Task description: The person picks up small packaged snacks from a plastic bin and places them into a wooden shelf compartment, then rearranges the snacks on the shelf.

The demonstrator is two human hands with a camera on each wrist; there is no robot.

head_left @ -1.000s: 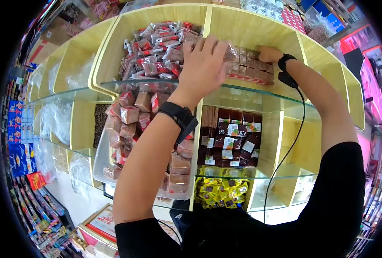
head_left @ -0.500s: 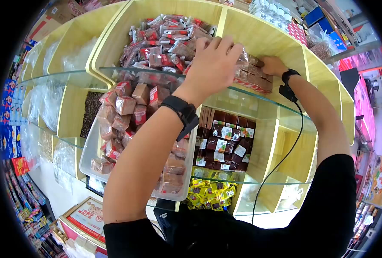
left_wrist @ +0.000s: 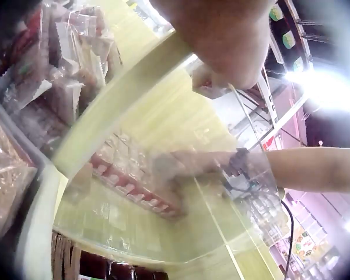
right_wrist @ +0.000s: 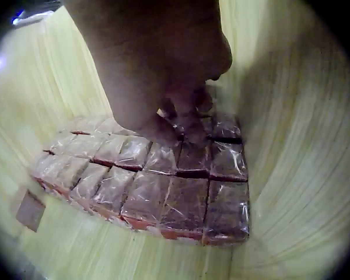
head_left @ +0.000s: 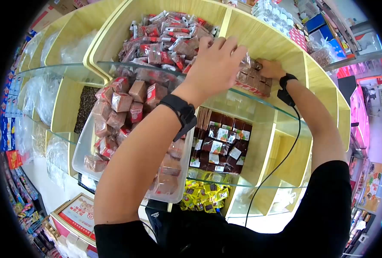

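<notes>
My left hand (head_left: 212,66) is over the divider and the left end of the rows of wrapped brown blocks (head_left: 253,81). Its fingers are curled, and a clear-wrapped block (left_wrist: 207,84) shows beneath them in the left wrist view. At the back right of those rows is my right hand (head_left: 273,69). In the right wrist view its fingers (right_wrist: 192,128) point down with the tips on the blocks of the back rows; I cannot tell whether they pinch one. The blocks stand tightly side by side, with red and white print along their front sides.
Left of the divider lies a heap of red-and-clear packets (head_left: 165,41). A clear plastic tub (head_left: 78,159) with many wrapped blocks stands under my left forearm. Below the glass shelf edge (head_left: 259,101) are dark labelled packs (head_left: 216,146) and yellow packets (head_left: 204,195).
The head view has tilted and shifted, so the shelves appear lower and further left. My left hand has shifted slightly, still over the blocks. The right hand stays at the back right of the rows.
</notes>
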